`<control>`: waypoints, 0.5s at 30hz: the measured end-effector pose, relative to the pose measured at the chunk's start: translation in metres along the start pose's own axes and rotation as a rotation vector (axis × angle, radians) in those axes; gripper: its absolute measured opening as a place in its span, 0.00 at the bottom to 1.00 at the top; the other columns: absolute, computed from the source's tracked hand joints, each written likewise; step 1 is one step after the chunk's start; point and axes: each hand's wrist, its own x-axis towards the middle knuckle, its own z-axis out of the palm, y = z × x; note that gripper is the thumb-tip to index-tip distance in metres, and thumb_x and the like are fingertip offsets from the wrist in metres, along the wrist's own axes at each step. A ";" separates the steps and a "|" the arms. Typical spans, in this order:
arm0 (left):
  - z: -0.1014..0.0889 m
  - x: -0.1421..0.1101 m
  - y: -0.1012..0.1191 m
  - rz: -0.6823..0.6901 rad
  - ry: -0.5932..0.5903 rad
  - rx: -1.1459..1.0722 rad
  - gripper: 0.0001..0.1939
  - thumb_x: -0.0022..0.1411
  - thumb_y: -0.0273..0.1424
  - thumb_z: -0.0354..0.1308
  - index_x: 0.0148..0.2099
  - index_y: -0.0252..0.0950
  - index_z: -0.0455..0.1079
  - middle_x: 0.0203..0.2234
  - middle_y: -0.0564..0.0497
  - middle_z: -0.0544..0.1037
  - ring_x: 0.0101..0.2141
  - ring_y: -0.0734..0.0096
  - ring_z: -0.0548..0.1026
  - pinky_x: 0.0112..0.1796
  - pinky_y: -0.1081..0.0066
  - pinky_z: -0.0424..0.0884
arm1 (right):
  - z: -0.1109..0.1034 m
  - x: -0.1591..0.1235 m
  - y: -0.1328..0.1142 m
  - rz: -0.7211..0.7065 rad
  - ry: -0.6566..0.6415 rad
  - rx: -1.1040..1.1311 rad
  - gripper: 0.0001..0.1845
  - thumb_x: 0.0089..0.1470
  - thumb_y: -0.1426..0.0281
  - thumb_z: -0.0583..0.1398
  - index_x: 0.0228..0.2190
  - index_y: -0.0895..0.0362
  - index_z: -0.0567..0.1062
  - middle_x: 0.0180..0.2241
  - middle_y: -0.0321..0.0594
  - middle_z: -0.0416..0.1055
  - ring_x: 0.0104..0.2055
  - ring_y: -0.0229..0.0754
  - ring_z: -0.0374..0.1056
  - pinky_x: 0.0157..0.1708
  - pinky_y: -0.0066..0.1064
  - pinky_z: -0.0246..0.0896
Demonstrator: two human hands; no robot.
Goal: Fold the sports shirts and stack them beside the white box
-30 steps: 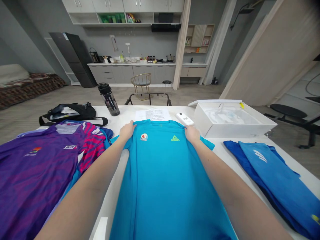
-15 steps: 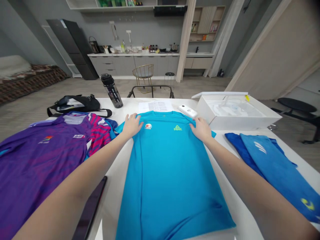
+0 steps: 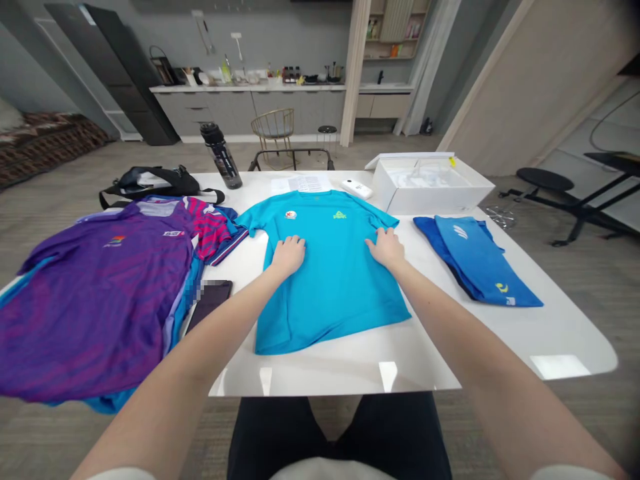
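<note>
A turquoise T-shirt (image 3: 333, 267) lies spread face up on the white table, its collar pointing away from me and its hem nearest me. Small logos sit on both sides of its chest. My left hand (image 3: 290, 255) rests on the shirt's left side below the chest logo, palm down with the fingers stretched out. On the opposite side, just under the sleeve, my right hand (image 3: 387, 248) lies on the fabric with its fingers apart. Neither hand lifts any cloth.
Purple and pink shirts (image 3: 120, 287) are piled at left, beside a dark tablet or phone (image 3: 213, 300). Folded blue garments (image 3: 475, 257) lie right. Farther back are a bottle (image 3: 221, 157), black bag (image 3: 155, 181), papers (image 3: 305, 183), white device (image 3: 357, 189) and open white box (image 3: 430, 197).
Both hands have slid from the shirt's shoulders down toward me along its sides. My view has pulled back and tilted down, so the table's front edge and my legs now show.
</note>
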 end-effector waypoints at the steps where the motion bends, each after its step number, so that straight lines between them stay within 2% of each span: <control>1: -0.005 -0.018 0.007 0.031 -0.013 0.020 0.18 0.74 0.32 0.44 0.57 0.35 0.70 0.55 0.36 0.72 0.55 0.48 0.70 0.50 0.53 0.67 | -0.004 -0.016 0.007 -0.044 -0.048 0.021 0.27 0.65 0.52 0.55 0.55 0.58 0.70 0.54 0.57 0.66 0.54 0.58 0.66 0.48 0.45 0.63; 4: -0.021 -0.082 0.021 0.150 -0.096 0.006 0.17 0.72 0.37 0.49 0.58 0.38 0.69 0.54 0.38 0.72 0.53 0.49 0.71 0.47 0.56 0.69 | -0.017 -0.078 0.035 -0.319 -0.186 0.098 0.24 0.62 0.49 0.59 0.48 0.54 0.74 0.49 0.49 0.70 0.51 0.52 0.68 0.48 0.39 0.62; 6: -0.029 -0.127 0.026 0.244 -0.146 -0.057 0.19 0.71 0.41 0.53 0.58 0.40 0.69 0.53 0.40 0.72 0.51 0.51 0.72 0.46 0.58 0.69 | -0.022 -0.122 0.053 -0.481 -0.213 0.131 0.23 0.60 0.48 0.60 0.46 0.52 0.75 0.47 0.45 0.72 0.51 0.51 0.67 0.47 0.38 0.61; 9: -0.037 -0.182 0.030 0.334 -0.167 -0.144 0.19 0.70 0.45 0.54 0.56 0.41 0.69 0.50 0.41 0.74 0.49 0.53 0.73 0.47 0.58 0.68 | -0.026 -0.177 0.071 -0.554 -0.204 0.116 0.19 0.61 0.50 0.61 0.41 0.52 0.76 0.43 0.43 0.74 0.48 0.51 0.67 0.47 0.40 0.58; 12: -0.040 -0.213 0.029 0.341 -0.174 -0.171 0.21 0.69 0.50 0.53 0.54 0.42 0.69 0.48 0.43 0.75 0.48 0.53 0.73 0.47 0.57 0.67 | -0.031 -0.211 0.075 -0.593 -0.214 0.100 0.15 0.62 0.55 0.60 0.35 0.53 0.75 0.40 0.43 0.74 0.46 0.50 0.67 0.45 0.41 0.57; 15: -0.038 -0.224 0.029 0.291 -0.173 -0.149 0.20 0.70 0.50 0.50 0.55 0.43 0.68 0.47 0.44 0.75 0.48 0.53 0.74 0.46 0.58 0.68 | -0.044 -0.230 0.072 -0.670 -0.188 0.109 0.11 0.61 0.59 0.62 0.33 0.53 0.75 0.42 0.43 0.74 0.47 0.50 0.65 0.47 0.43 0.54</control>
